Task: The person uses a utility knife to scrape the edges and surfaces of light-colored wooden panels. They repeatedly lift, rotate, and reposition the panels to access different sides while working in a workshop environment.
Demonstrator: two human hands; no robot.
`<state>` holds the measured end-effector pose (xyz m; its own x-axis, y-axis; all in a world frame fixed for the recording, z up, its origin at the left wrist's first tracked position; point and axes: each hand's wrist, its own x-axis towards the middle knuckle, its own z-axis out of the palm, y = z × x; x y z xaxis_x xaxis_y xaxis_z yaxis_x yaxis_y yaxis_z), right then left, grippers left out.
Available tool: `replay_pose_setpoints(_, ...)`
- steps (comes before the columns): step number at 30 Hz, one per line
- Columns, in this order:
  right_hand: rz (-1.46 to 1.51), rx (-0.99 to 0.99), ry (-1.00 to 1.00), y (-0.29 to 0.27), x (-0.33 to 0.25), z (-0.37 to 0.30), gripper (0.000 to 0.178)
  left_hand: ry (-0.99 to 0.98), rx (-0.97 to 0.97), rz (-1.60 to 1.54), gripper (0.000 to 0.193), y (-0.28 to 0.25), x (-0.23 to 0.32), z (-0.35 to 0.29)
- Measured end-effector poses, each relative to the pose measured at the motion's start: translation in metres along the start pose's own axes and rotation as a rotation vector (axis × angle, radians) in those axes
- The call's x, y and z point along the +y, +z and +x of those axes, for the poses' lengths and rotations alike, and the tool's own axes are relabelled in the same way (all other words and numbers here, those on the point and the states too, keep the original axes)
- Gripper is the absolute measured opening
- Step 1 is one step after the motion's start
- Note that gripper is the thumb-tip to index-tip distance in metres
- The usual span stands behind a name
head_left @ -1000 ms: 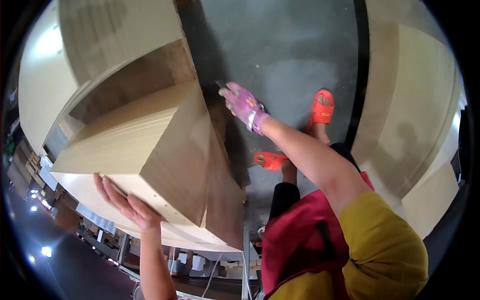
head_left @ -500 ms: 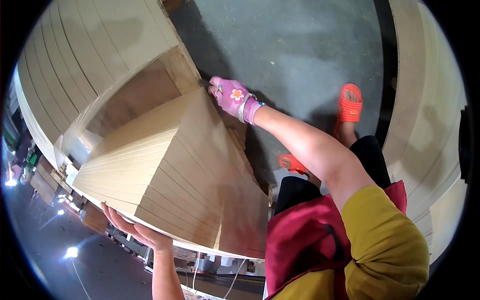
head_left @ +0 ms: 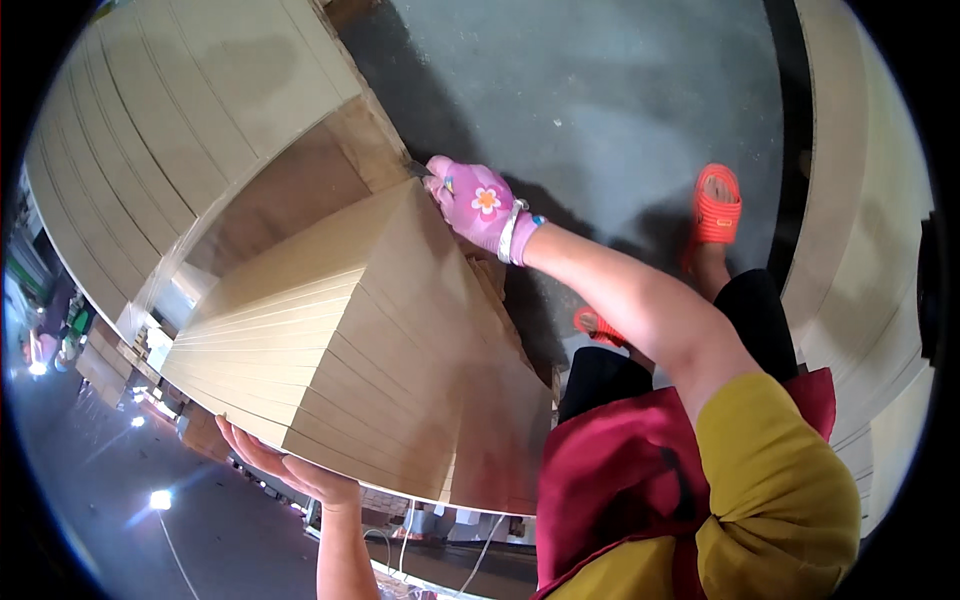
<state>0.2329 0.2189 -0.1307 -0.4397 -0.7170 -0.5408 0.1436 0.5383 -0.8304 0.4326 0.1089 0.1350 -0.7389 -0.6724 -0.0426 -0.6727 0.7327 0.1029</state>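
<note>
A large stack of thin, light-brown boards (head_left: pixel 400 330), its edges stepped in layers, fills the middle left of the view. My left hand (head_left: pixel 285 468), bare, lies along the outer edge of this stack with fingers stretched out, palm side against the boards. At the far corner is my right hand (head_left: pixel 475 205), in a pink glove with a flower print and a silvery band at the wrist. Its fingers are curled at the corner beside a small dark thing; what they hold is hidden.
Another board stack (head_left: pixel 200 110) stands at the far left, joined by a brown, film-covered gap. Boards (head_left: pixel 850 200) also line the right side. Between lies the grey floor (head_left: pixel 600 90), with my red sandals (head_left: pixel 716 205) on it. White cords (head_left: pixel 480 560) hang near the lower edge.
The whole view has shifted slightly, so the stack and both hands sit a little farther right. Both hands keep their places on the stack.
</note>
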Motion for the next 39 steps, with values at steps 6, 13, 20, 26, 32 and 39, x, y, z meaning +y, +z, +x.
replay_pose_setpoints(6,0.022,0.009,-0.044,0.016,0.007,0.001,0.016,-0.005,-0.006,0.070,0.058,-0.002,0.008,0.001)
replay_pose_setpoints(13,-0.020,0.036,-0.024,0.017,0.016,0.005,0.018,-0.027,0.008,0.091,0.058,-0.001,0.009,0.003)
replay_pose_setpoints(20,0.030,-0.024,-0.080,0.020,0.010,-0.002,0.017,0.022,-0.002,0.096,0.058,-0.001,0.009,0.006)
replay_pose_setpoints(26,0.412,0.055,0.004,0.019,0.002,-0.016,0.016,0.101,-0.003,0.213,0.058,-0.005,-0.012,-0.005)
replay_pose_setpoints(32,0.180,-0.039,0.065,0.025,0.019,-0.001,0.023,-0.019,0.016,0.092,0.060,-0.001,0.007,0.002)
replay_pose_setpoints(39,0.175,0.050,0.084,0.039,0.018,-0.002,0.020,-0.011,0.004,0.127,0.061,-0.002,0.006,0.001)
